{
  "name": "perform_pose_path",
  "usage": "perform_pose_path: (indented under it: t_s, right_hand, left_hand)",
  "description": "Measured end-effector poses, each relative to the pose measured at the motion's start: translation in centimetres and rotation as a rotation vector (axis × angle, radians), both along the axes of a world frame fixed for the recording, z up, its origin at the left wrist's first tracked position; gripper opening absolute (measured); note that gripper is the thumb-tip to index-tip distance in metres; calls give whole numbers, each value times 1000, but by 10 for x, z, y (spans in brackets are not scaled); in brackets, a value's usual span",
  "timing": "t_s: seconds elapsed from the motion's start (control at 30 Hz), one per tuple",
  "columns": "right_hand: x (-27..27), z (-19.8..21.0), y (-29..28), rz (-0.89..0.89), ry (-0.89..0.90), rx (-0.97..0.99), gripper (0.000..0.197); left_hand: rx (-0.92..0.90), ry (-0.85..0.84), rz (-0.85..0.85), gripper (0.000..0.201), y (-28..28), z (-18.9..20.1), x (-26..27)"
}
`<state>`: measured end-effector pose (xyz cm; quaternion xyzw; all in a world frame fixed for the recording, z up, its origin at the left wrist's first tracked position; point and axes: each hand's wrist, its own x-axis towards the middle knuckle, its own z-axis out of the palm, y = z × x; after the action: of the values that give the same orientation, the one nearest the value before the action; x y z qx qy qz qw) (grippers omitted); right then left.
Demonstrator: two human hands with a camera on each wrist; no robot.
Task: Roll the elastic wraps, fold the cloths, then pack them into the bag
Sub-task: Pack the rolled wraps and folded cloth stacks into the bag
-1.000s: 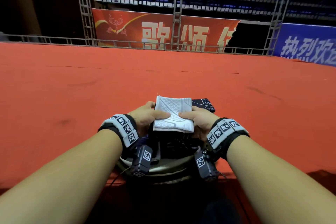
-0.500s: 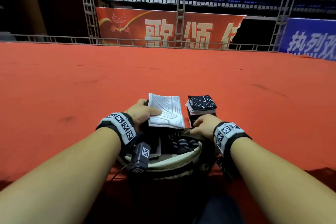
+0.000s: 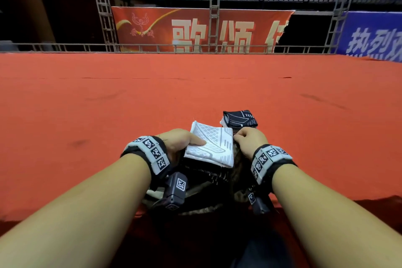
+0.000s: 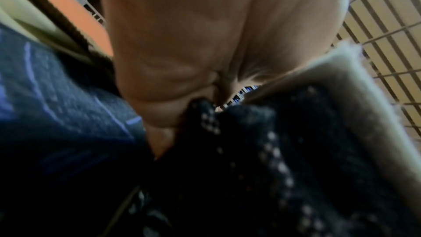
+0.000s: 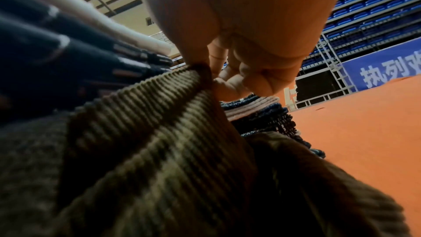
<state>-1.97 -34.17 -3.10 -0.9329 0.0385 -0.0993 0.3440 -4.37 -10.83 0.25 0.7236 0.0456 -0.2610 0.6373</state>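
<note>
— While the head view looks down over both forearms, where does the white cloth (image 3: 212,144) sit?
— At lower centre of the frame, folded into a flat rectangle, directly over the open mouth of the bag (image 3: 202,209). The left hand (image 3: 180,141) holds it by its left edge, thumb pressed flat on top and the other fingers hidden beneath.
— And from the left wrist?
— Blurred. The left hand fills the upper middle, its fingers closed against dark patterned fabric, with a pale fuzzy cloth edge running to the right. I cannot tell which piece the dark fabric belongs to.
— The right hand (image 3: 248,140)?
— Just right of the white cloth, knuckles up, fingers curled. The right wrist view shows it plainly: thumb and fingertips (image 5: 227,87) pinch the ribbed, olive-and-brown rim of the bag (image 5: 159,123), lifting it to a peak at frame centre.
— Anything else of the task?
— A stack of folded cloths (image 3: 240,118), a black one with white lines on top, lies on the red carpet (image 3: 87,104) just above the right hand in the frame, just beyond the bag. Dark patterned items show inside the bag.
— Background?
— A red banner (image 3: 195,28) and a blue banner (image 3: 374,35) across the upper frame.
</note>
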Motion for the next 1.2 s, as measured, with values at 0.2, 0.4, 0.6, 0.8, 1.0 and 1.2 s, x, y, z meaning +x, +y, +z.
perform_pose_path:
  t_s: [0.2, 0.4, 0.6, 0.8, 1.0, 1.2]
  right_hand:
    - [-1, 1, -1, 7, -69, 56, 19]
    - [4, -4, -6, 20, 75, -37, 8]
    - [-6, 3, -8, 91, 380, -320, 21]
    - [-15, 29, -4, 120, 414, -468, 16]
    - [-25, 6, -1, 95, 488, -425, 29]
    - [-30, 32, -3, 144, 547, -354, 12]
  left_hand:
    - [-161, 33, 81, 28, -23, -15, 3]
    - [-217, -14, 127, 24, -26, -23, 6]
    - [-241, -26, 171, 22, -31, -29, 8]
    - [-232, -61, 170, 17, -32, -24, 3]
    - [-196, -69, 212, 21, -28, -24, 7]
    - [-26, -109, 170, 55, -26, -49, 29]
